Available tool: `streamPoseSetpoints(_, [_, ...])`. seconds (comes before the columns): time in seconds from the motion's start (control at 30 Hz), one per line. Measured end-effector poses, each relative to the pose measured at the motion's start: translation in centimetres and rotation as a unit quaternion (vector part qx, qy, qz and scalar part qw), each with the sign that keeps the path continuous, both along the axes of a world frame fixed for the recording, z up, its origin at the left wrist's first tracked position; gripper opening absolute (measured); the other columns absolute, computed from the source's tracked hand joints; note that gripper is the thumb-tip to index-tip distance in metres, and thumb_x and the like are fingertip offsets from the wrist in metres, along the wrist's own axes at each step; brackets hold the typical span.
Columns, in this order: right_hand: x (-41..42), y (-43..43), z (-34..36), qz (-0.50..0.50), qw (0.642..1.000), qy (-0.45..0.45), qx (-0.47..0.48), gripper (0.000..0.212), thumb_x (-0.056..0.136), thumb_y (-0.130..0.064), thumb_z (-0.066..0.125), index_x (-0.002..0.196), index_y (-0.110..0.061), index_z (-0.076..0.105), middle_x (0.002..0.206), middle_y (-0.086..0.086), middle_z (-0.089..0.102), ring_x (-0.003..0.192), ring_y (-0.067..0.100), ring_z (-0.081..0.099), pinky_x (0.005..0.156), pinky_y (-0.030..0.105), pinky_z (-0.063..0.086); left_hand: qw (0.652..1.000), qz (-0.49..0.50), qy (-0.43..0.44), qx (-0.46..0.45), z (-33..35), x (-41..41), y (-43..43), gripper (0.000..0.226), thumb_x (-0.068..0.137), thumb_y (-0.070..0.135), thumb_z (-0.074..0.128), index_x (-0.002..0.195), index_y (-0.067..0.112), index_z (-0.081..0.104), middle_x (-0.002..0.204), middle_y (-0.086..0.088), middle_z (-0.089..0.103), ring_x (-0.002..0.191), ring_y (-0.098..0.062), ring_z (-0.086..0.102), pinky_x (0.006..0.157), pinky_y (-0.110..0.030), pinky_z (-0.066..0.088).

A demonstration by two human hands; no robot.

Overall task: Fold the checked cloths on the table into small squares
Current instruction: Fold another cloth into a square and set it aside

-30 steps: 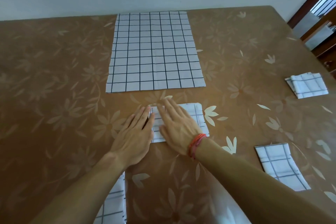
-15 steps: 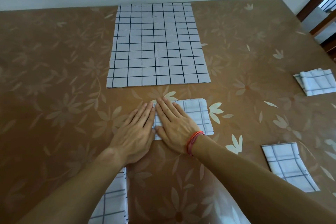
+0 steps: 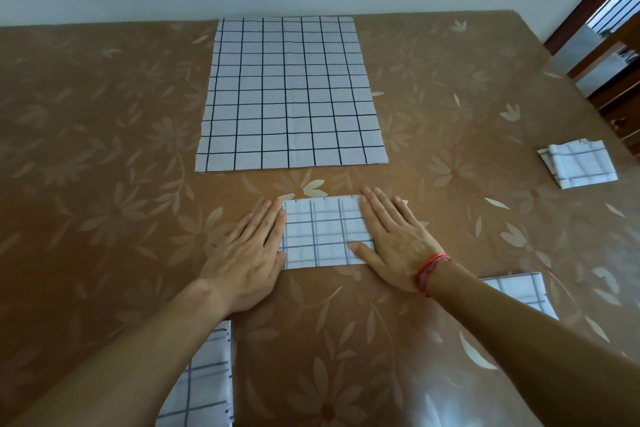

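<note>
A small folded checked cloth (image 3: 320,232) lies on the brown flowered table (image 3: 104,184) in front of me. My left hand (image 3: 247,253) lies flat with straight fingers along the cloth's left edge. My right hand (image 3: 394,239), with a red band at the wrist, presses flat on the cloth's right part and covers its right edge. Beyond them a large checked cloth (image 3: 291,94) lies spread flat, reaching to the table's far edge.
A folded checked square (image 3: 578,163) sits at the right edge of the table. Another folded cloth (image 3: 523,291) shows behind my right forearm. A third checked cloth (image 3: 204,381) lies under my left forearm. Wooden furniture (image 3: 609,45) stands off the table's far right corner.
My right hand has slid from the left part of the small folded cloth to its right side, uncovering the middle. My left hand stays at the left edge.
</note>
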State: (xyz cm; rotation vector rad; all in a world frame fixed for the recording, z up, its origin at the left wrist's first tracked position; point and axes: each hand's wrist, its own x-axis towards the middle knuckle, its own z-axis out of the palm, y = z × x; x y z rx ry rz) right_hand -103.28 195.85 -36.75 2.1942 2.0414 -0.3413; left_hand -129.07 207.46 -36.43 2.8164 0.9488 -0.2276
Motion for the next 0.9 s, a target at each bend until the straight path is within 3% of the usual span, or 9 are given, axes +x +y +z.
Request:
streamPoseSetpoints(0.13, [-0.2,0.2,0.1,-0.002,1.000,0.014,-0.004,0.081,0.094,-0.066,0.001,0.154,-0.014,-0.015,0.162,0.003,-0.018,0.148,0.015,-0.021,0.123,0.042,-0.003,1.000,0.004,0.009,0.006,0.0,0.1,-0.2,0.065,0.101,0.041,0.010,0.151,0.009,-0.017,0.158,-0.003,-0.028,0.143,-0.014,-0.030,0.119,-0.031,-0.013])
streamPoseSetpoints(0.23, [-0.1,0.6,0.6,-0.014,0.999,0.050,0.008,0.083,0.094,-0.066,0.019,0.156,-0.014,-0.003,0.164,0.002,-0.008,0.150,0.016,-0.011,0.123,0.041,-0.001,1.000,0.010,0.002,0.003,-0.1,0.2,-0.2,0.065,0.101,0.040,0.011,0.151,0.010,-0.017,0.158,-0.003,-0.028,0.143,-0.014,-0.030,0.118,-0.031,-0.014])
streamPoseSetpoints(0.3, [-0.1,1.1,1.4,-0.025,0.996,0.081,0.031,0.087,0.090,-0.065,0.039,0.156,-0.018,0.008,0.163,0.000,0.010,0.149,0.020,0.009,0.122,0.041,0.012,1.000,0.010,0.002,0.006,-0.1,0.2,-0.3,0.064,0.101,0.040,0.010,0.150,0.010,-0.018,0.158,-0.003,-0.028,0.143,-0.015,-0.030,0.118,-0.031,-0.014])
streamPoseSetpoints(0.4, [-0.1,2.6,2.5,-0.046,0.993,0.098,0.054,0.098,0.075,-0.064,0.062,0.153,-0.026,0.017,0.143,-0.002,0.039,0.125,0.024,0.040,0.105,0.041,0.038,1.000,0.006,0.008,0.025,-0.2,0.1,-0.4,0.064,0.101,0.041,0.010,0.151,0.009,-0.015,0.158,-0.005,-0.025,0.144,-0.017,-0.027,0.120,-0.034,-0.010])
streamPoseSetpoints(0.53, [0.2,4.4,3.0,-0.077,0.991,0.101,0.041,0.104,0.062,-0.061,0.076,0.146,-0.028,0.026,0.123,-0.001,0.049,0.113,0.024,0.044,0.098,0.039,0.041,1.000,0.005,0.002,0.024,-0.2,0.2,-0.4,0.064,0.101,0.041,0.013,0.152,0.008,-0.009,0.160,-0.006,-0.020,0.146,-0.018,-0.023,0.122,-0.036,-0.005])
streamPoseSetpoints(0.67, [0.3,5.7,3.3,-0.108,0.988,0.111,-0.006,0.091,0.052,-0.060,0.080,0.128,-0.031,0.039,0.119,-0.005,0.055,0.109,0.023,0.047,0.092,0.037,0.043,1.000,0.004,-0.006,0.014,-0.4,0.1,-0.3,0.065,0.101,0.041,0.013,0.153,0.009,-0.008,0.160,-0.006,-0.020,0.146,-0.018,-0.022,0.122,-0.036,-0.004])
streamPoseSetpoints(0.77, [0.1,6.4,3.9,-0.116,0.986,0.110,-0.034,0.074,0.047,-0.061,0.080,0.105,-0.031,0.045,0.099,-0.009,0.062,0.093,0.023,0.057,0.079,0.036,0.046,1.000,0.006,-0.011,0.004,-0.4,0.1,-0.2,0.065,0.101,0.041,0.014,0.154,0.010,-0.008,0.161,-0.005,-0.020,0.147,-0.017,-0.021,0.122,-0.036,-0.002])
streamPoseSetpoints(0.83, [0.2,6.7,4.4,-0.125,0.983,0.115,-0.068,0.063,0.056,-0.057,0.081,0.100,-0.027,0.047,0.095,-0.005,0.065,0.095,0.029,0.062,0.076,0.037,0.051,1.000,0.006,-0.014,0.000,-0.4,0.1,-0.3,0.064,0.101,0.040,0.015,0.153,0.010,-0.008,0.160,-0.005,-0.020,0.146,-0.017,-0.022,0.122,-0.036,-0.002])
streamPoseSetpoints(0.9, [0.2,6.6,4.6,-0.148,0.971,0.149,-0.111,0.046,0.075,-0.047,0.076,0.102,-0.020,0.050,0.108,0.002,0.066,0.108,0.033,0.061,0.085,0.040,0.051,1.000,0.006,-0.016,-0.001,-0.3,0.1,-0.3,0.064,0.102,0.040,0.015,0.153,0.010,-0.008,0.160,-0.005,-0.020,0.146,-0.017,-0.022,0.122,-0.035,-0.004])
